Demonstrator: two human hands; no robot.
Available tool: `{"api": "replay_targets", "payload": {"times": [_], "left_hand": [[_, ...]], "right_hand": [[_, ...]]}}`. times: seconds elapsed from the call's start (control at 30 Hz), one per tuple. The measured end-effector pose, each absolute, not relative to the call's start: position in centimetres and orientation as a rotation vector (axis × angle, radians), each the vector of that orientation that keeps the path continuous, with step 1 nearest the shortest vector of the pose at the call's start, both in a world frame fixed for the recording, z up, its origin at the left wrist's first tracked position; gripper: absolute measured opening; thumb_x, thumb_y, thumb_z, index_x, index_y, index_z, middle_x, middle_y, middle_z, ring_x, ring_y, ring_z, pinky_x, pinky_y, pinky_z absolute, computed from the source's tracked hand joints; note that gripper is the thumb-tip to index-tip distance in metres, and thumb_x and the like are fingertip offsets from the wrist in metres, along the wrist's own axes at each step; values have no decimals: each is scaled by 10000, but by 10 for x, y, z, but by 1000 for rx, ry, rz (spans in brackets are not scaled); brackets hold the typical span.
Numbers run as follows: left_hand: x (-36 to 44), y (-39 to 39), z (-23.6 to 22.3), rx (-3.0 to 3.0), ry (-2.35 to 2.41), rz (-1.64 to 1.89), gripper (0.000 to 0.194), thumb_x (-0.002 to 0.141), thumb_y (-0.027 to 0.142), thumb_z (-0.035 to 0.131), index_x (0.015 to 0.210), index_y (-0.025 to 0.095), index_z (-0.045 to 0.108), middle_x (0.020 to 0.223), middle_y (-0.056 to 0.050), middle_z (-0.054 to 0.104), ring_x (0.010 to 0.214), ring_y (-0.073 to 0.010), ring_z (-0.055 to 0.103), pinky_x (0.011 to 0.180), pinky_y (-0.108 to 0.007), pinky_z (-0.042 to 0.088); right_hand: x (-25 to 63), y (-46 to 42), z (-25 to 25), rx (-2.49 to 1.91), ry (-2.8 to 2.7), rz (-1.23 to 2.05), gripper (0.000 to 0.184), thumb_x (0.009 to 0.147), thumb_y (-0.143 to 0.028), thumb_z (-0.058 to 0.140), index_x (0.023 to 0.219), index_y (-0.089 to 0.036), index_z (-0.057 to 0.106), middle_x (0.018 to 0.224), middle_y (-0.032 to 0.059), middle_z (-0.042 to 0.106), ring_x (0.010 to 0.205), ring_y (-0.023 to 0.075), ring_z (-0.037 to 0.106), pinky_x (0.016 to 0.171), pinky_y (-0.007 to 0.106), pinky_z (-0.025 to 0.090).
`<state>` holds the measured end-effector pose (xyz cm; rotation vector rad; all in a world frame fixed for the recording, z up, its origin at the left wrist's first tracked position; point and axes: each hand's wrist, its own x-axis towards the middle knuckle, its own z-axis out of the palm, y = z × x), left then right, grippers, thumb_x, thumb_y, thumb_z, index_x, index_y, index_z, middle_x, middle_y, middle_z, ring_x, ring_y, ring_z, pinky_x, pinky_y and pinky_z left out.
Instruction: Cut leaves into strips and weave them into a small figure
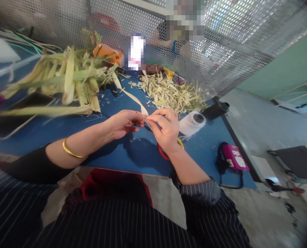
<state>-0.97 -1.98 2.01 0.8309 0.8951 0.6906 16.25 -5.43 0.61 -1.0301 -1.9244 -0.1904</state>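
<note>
My left hand [124,123] and my right hand [165,125] meet above the blue table [133,155], both pinching the near end of a long pale husk strip [129,93]. The strip runs back and left from my fingers toward a heap of green and yellow corn husks [68,77]. A gold bangle circles my left wrist. Under my right hand lie scissors with red and yellow handles [161,152], partly hidden.
A pile of shredded husk scraps [170,93] lies at the back. A white thread spool [192,123] and a black object [215,110] sit to the right. A pink device [233,159] rests near the right edge. A dark tablet [12,113] lies left. Perforated metal screen stands behind, with another person beyond it.
</note>
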Motion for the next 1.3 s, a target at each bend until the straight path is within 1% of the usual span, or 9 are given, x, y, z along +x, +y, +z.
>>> {"api": "replay_targets", "payload": {"times": [0.17,0.3,0.6,0.8,0.9,1.0,1.13,1.23,1.3], "left_hand": [[-8,-19,21,767,893,647,95,696,201,705,646,125,677,633,-28,601,569,-74,545,454,-163,414],[-7,-23,22,912,930,742,122,680,228,735,642,138,661,629,-25,626,591,-91,572,451,-174,410],[-4,-28,21,1284,988,904,206,722,325,711,684,123,700,651,-53,682,548,-92,565,560,-223,457],[-4,-27,20,1295,986,900,173,728,294,698,684,128,707,647,-48,690,541,-92,569,566,-228,464],[-4,-27,19,1304,976,881,177,720,306,711,704,130,713,662,-46,696,553,-92,575,564,-221,464],[-4,-28,18,1338,969,885,204,682,328,751,684,130,703,662,-42,690,576,-98,585,560,-215,462],[-4,-29,19,1294,989,888,191,679,316,747,692,133,693,638,-33,679,566,-104,585,558,-220,464],[-5,-26,20,1220,981,865,204,678,317,749,641,129,677,619,-31,666,546,-85,566,529,-198,426],[-6,-24,21,1148,984,877,210,671,313,755,623,129,667,607,-23,653,532,-76,553,506,-191,400]], "right_hand": [[163,-53,4,-1041,-1941,-217,67,854,-240,622,862,-291,665,875,2,637,855,167,593,853,383,427],[162,-53,6,-1075,-1954,-173,56,870,-231,598,835,-248,637,869,12,629,866,165,594,863,382,417],[160,-53,7,-1198,-1866,233,59,847,-174,578,801,-209,589,911,20,640,896,166,609,835,353,453],[158,-54,4,-1259,-1727,379,41,817,-194,617,819,-209,579,807,-11,659,769,130,616,763,299,483],[158,-53,4,-1273,-1625,443,160,763,-183,672,875,-208,561,771,-31,655,721,112,626,739,279,494],[158,-51,4,-1296,-1579,483,188,734,-172,687,875,-207,568,751,-35,662,698,111,632,726,281,498],[159,-47,2,-1252,-1489,712,165,722,-175,694,841,-200,582,722,-26,667,662,119,637,663,277,514],[161,-45,3,-1178,-1450,840,186,749,-176,676,901,-204,572,765,-12,686,691,135,661,700,309,539],[163,-46,6,-1133,-1516,707,199,771,-189,674,943,-216,577,854,0,686,752,139,663,773,337,538]]}}
